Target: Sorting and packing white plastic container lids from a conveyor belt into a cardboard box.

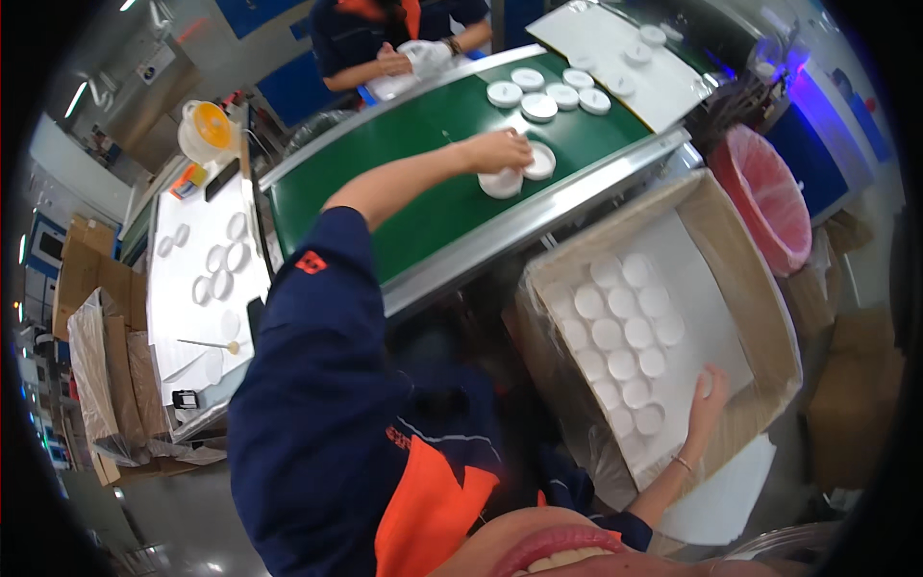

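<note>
My left hand reaches out over the green conveyor belt, its fingers closed on a white round lid. Right beside it on the belt lies another white lid. Farther along the belt sits a cluster of several white lids, flat side up. My right hand is over the cardboard box, its fingers apart and nothing visible in them. Rows of several white round pieces lie on the pale sheet inside that box, to the left of this hand.
Across the belt a co-worker's hands hold white material. A white board with a few lids joins the belt's far end. A pink-lined bin stands behind the box. On the left, a white table carries rings and a thin stick.
</note>
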`<state>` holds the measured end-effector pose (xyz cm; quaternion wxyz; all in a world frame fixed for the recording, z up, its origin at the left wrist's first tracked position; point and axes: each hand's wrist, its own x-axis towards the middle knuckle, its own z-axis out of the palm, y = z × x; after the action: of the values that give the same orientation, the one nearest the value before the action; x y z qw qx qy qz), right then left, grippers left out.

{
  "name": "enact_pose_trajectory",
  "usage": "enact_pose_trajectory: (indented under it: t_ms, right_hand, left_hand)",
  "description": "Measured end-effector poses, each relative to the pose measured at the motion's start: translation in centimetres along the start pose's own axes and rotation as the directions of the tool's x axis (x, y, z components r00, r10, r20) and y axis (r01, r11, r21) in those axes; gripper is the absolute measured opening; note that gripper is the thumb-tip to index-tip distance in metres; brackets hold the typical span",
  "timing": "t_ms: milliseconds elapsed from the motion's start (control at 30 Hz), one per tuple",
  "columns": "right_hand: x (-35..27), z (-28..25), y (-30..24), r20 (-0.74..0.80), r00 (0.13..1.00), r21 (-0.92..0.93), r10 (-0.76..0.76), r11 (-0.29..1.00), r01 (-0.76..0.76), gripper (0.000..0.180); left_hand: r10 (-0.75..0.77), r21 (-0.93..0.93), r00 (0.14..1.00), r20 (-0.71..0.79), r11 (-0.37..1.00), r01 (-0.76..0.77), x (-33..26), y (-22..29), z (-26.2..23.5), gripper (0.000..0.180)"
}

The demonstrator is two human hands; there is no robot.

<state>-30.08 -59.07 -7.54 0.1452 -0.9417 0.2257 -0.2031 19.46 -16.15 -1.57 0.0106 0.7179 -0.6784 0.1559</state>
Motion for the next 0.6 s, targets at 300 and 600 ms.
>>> enact_pose_trajectory:
  t_ms: [300, 600]
  right_hand:
    - [-5.0, -7.0, 20.3, -0.293, 0.806, 0.073, 0.514, 0.853, -0.517, 0.054]
    - [-3.7, -7.0, 17.2, -0.083, 0.774, 0.402, 0.628, 0.732, -0.55, 0.056]
  left_hand:
    - [-0.609, -0.702, 0.789, 0.08, -0.597, -0.39, 2.8, 15.5, -10.4, 0.031]
    - [-0.484, -0.345, 0.85, 0.206, -0.849, -0.399, 8.8, 24.4, -13.3, 0.028]
